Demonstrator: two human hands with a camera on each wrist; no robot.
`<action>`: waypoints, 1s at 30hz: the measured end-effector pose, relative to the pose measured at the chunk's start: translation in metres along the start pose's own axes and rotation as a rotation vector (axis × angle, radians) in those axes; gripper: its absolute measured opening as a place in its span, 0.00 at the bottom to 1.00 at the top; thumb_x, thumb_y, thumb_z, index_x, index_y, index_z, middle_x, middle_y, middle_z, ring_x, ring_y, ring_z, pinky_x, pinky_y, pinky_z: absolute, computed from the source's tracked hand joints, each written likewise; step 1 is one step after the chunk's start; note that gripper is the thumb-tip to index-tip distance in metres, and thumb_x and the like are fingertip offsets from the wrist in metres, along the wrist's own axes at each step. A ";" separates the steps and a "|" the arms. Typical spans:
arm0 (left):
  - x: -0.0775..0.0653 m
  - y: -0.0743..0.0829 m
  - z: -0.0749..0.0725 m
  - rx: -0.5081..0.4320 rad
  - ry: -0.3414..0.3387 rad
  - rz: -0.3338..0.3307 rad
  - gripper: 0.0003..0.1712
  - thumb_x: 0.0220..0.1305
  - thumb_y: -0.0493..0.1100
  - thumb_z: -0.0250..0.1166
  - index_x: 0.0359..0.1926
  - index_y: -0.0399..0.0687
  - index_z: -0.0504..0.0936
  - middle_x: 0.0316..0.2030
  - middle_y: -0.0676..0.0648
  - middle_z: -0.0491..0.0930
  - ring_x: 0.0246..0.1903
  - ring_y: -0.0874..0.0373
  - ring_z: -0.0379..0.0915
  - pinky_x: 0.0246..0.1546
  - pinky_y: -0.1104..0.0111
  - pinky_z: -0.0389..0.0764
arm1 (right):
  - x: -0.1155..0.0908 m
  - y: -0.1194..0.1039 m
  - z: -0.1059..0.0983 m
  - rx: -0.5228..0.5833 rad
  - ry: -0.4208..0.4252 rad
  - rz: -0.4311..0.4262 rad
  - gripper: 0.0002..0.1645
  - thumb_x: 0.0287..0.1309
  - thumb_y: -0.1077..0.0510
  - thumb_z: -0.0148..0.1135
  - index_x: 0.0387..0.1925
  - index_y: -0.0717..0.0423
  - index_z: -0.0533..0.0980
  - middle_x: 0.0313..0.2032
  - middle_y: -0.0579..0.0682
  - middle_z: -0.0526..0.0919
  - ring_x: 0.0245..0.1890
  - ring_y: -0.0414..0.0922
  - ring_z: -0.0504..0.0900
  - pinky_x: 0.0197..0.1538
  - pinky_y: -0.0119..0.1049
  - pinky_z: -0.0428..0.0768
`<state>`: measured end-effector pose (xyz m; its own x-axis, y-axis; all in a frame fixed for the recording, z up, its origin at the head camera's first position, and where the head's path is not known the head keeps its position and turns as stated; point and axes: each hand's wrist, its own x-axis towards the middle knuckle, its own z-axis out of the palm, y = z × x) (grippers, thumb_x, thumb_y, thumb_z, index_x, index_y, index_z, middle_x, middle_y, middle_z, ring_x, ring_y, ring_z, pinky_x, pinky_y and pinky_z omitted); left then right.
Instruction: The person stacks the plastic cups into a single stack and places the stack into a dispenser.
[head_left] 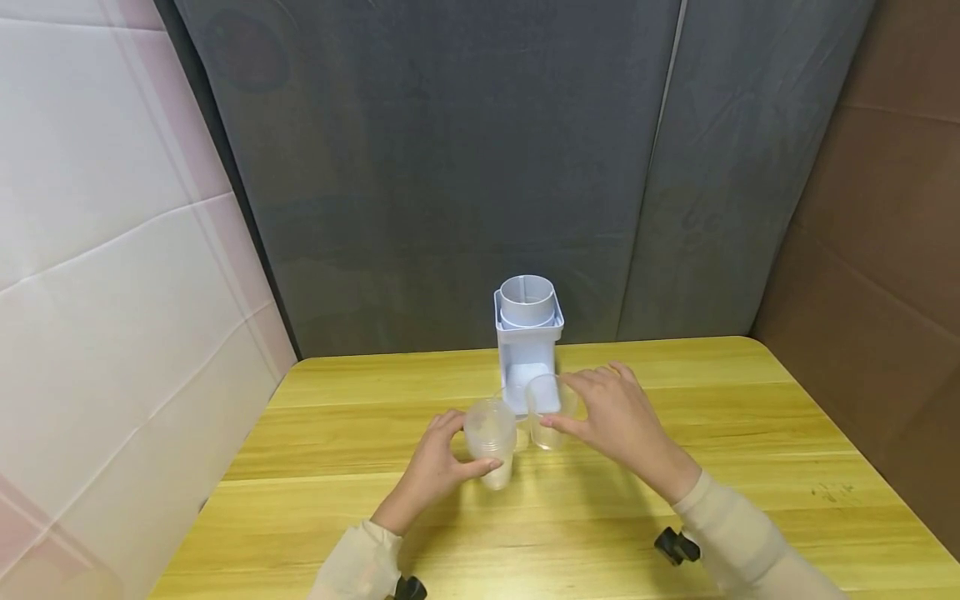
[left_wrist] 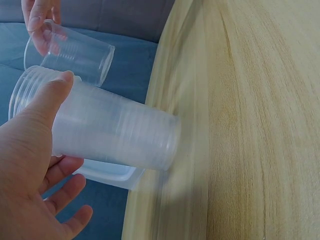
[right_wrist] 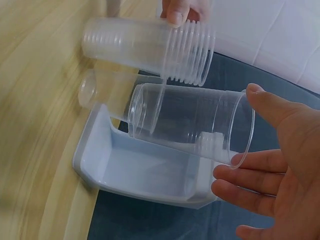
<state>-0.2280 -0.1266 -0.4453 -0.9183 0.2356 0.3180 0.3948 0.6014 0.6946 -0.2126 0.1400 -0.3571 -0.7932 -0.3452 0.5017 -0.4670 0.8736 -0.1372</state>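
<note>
My left hand grips a stack of nested clear plastic cups between thumb and fingers near the rims. In the left wrist view, the stack is tilted and its lower fingers lie spread beneath. My right hand pinches a single clear plastic cup at its rim, just right of the stack. Another clear cup stands on the table behind the two held ones, partly hidden by them. Behind the cups is a pale blue cup dispenser with a round tube at its top.
The wooden table ends at a dark grey curtain behind the dispenser. A whitish panel borders the left side and a brown one the right. Black wrist straps show near the sleeves.
</note>
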 end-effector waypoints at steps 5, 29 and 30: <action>0.000 0.000 0.000 -0.004 0.003 0.002 0.38 0.42 0.55 0.82 0.55 0.50 0.81 0.49 0.51 0.81 0.54 0.53 0.73 0.57 0.51 0.77 | 0.004 -0.001 -0.006 -0.008 0.004 -0.005 0.39 0.45 0.32 0.73 0.51 0.54 0.82 0.46 0.54 0.89 0.48 0.54 0.86 0.64 0.62 0.70; 0.000 -0.002 0.001 -0.001 0.001 0.016 0.38 0.42 0.56 0.81 0.55 0.52 0.81 0.48 0.52 0.82 0.54 0.54 0.73 0.56 0.51 0.77 | 0.016 -0.006 -0.022 -0.009 0.010 -0.017 0.38 0.50 0.32 0.70 0.53 0.54 0.81 0.49 0.53 0.88 0.52 0.53 0.85 0.68 0.62 0.67; 0.000 -0.002 0.001 -0.002 0.000 0.017 0.38 0.42 0.57 0.81 0.55 0.52 0.81 0.49 0.53 0.82 0.54 0.54 0.73 0.56 0.51 0.77 | 0.017 -0.007 -0.022 -0.008 0.011 -0.020 0.38 0.50 0.32 0.70 0.54 0.53 0.81 0.49 0.53 0.88 0.52 0.53 0.85 0.68 0.62 0.67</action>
<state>-0.2289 -0.1272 -0.4475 -0.9113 0.2456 0.3304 0.4108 0.5953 0.6905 -0.2141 0.1359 -0.3286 -0.7793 -0.3590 0.5136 -0.4798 0.8691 -0.1205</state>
